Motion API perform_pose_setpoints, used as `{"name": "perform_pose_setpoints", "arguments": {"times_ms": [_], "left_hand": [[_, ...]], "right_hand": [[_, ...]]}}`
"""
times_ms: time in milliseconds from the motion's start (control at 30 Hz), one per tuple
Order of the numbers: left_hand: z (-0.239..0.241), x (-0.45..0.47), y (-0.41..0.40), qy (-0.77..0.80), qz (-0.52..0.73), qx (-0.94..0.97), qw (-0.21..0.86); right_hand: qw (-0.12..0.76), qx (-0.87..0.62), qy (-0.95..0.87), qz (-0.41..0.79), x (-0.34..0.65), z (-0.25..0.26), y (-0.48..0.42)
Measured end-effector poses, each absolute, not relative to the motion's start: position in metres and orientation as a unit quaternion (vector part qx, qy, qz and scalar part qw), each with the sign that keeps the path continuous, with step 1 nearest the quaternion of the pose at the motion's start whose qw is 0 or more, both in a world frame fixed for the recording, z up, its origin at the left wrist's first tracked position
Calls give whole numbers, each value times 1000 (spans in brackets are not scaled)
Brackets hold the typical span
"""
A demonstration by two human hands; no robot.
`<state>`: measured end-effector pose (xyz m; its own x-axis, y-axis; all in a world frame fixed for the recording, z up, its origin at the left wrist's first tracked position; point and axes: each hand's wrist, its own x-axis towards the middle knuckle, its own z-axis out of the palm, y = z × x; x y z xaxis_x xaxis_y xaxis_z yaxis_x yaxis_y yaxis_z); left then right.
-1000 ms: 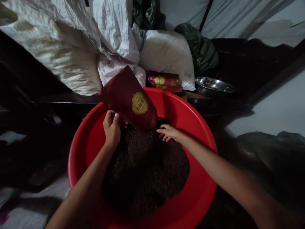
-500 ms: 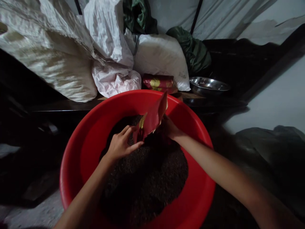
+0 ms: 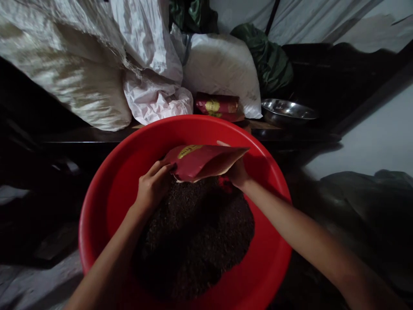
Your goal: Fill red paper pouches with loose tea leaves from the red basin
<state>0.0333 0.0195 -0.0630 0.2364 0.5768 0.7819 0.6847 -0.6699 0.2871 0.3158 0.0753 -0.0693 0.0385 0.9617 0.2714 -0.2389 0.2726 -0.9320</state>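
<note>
A big red plastic basin (image 3: pixel 106 202) holds a heap of dark loose tea leaves (image 3: pixel 193 232). Over the heap's far side lies a dark red pouch (image 3: pixel 203 161) with a gold label, tipped almost flat. My left hand (image 3: pixel 153 187) grips the pouch at its left end, fingers curled on it. My right hand (image 3: pixel 237 172) holds the pouch's right side from behind, mostly hidden by it.
Behind the basin stand white sacks (image 3: pixel 80 82), a crumpled white bag (image 3: pixel 158 103) and another white sack (image 3: pixel 222 73). Red packets (image 3: pixel 217 105) lie on a dark ledge beside a steel bowl (image 3: pixel 287 113). Green bags (image 3: pixel 267 56) sit further back.
The pouch stood upright a second ago, held by the left hand alone. It has been tipped down flat over the tea, and my right hand has taken hold of it.
</note>
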Motion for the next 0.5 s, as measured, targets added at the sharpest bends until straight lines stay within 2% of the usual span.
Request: {"name": "perform_pose_setpoints", "arguments": {"times_ms": [167,333,433,500], "left_hand": [[-83,45,22,-477,-442,-757,-63],[-80,53,11,-524,-426,-715,-179],[-59,61,-5,-596,-404,-665,-200],[-49,65,-19,-623,-403,-644,-183]], "right_hand": [[563,-382,-564,468,297,-90,61],[410,-369,-722,417,279,-100,33],[329,-404,-755,398,273,-98,23],[323,-412,-742,418,272,-100,22]]}}
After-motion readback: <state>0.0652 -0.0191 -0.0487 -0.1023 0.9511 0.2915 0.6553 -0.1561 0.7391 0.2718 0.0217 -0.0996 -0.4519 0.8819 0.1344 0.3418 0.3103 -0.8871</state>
